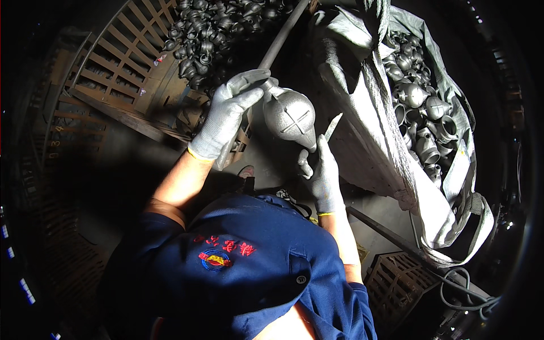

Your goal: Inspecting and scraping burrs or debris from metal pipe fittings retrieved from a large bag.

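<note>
Left hand (221,119) curls round the neck of a grey metal part (289,116), just above centre frame! Right hand (324,178), half closed, grips a thin blade (334,127) near its tip; contact unclear. White sack (377,150) crowds upper right, brown crate (117,56) upper left.

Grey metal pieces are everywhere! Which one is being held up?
The rounded one marked with a cross, its narrow neck in the left hand. Others lie in the white bag or the dark heap above.

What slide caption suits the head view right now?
Left hand holds a rounded grey casting; right hand, below it, holds a slim pointed piece.
</note>
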A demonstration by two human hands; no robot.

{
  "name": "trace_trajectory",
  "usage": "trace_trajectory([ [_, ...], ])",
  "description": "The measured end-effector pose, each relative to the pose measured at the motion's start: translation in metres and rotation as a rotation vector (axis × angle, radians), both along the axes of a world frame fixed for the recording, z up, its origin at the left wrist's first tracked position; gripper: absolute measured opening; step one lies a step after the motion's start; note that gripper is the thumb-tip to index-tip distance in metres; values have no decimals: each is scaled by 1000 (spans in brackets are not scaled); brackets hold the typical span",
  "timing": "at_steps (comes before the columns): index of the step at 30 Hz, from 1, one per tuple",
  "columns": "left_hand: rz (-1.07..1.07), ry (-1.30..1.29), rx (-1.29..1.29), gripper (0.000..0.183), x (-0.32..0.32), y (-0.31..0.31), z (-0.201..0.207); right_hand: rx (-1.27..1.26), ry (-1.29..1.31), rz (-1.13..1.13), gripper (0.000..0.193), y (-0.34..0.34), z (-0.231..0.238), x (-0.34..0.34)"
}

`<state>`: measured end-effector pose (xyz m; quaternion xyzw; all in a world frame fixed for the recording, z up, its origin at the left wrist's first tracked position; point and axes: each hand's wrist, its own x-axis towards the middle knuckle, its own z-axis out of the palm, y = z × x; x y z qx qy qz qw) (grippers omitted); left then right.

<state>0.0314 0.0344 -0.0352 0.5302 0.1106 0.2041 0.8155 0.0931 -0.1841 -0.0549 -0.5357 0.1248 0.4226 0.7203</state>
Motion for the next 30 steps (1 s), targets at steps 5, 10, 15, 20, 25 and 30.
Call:
trace_trajectory([
  [5,-21,8,-17,39,-7,0,-1,27,-436,86,32,-2,9,2],
  [10,-261,79,85,46,-20,27,-17,64,-354,79,30,-10,21,16],
  [15,-588,124,173,86,-6,17,-26,-49,-357,187,23,-4,19,14],
  [20,-767,284,102,91,-14,9,-46,-110,-334,256,22,-7,8,10],
  [25,-662,354,-270,85,-25,-13,-9,-96,-382,308,26,-6,17,25],
  [30,-556,200,-358,74,-22,-28,-39,-100,-414,204,30,0,32,28],
])
